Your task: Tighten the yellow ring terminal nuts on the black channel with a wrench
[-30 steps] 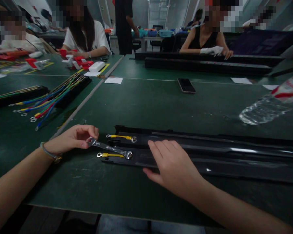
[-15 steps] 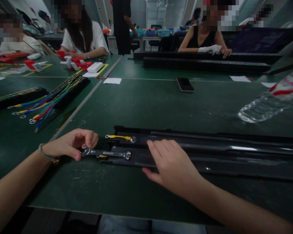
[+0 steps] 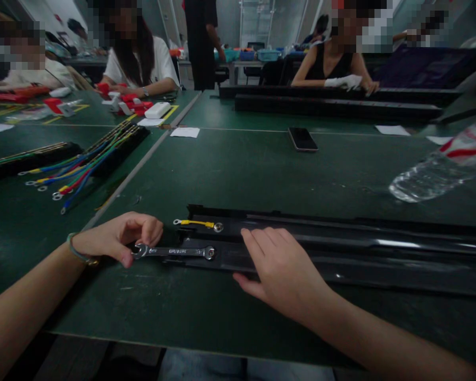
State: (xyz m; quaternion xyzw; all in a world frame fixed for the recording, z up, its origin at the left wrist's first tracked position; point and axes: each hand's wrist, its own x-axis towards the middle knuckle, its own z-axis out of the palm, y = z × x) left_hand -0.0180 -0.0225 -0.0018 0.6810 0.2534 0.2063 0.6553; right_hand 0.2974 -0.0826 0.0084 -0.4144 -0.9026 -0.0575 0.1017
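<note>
My left hand (image 3: 121, 238) is closed, with thumb and curled fingers at the open-jaw end of a silver combination wrench (image 3: 176, 252). The wrench's ring end sits around a fastener in the nearer of two long black rails (image 3: 365, 270). My right hand (image 3: 283, 264) grips this nearer rail, fingers laid over it and thumb at its near edge. On the farther black rail (image 3: 341, 227), a short yellow wire (image 3: 198, 223) with ring terminals is fixed by a bolt (image 3: 218, 227). Its free terminal sticks out past the rail's left end.
Coloured wires with ring terminals (image 3: 87, 169) lie at the left. A phone (image 3: 302, 139) and a tilted water bottle (image 3: 428, 169) lie beyond the rails. Co-workers sit across the green table (image 3: 238, 169), with red and white parts (image 3: 122, 103) and more black rails (image 3: 333, 108) before them.
The wrench has turned slightly about its ring end and now covers the yellow terminal that showed beside it on the nearer rail. My right hand stays put; the view shifts a little.
</note>
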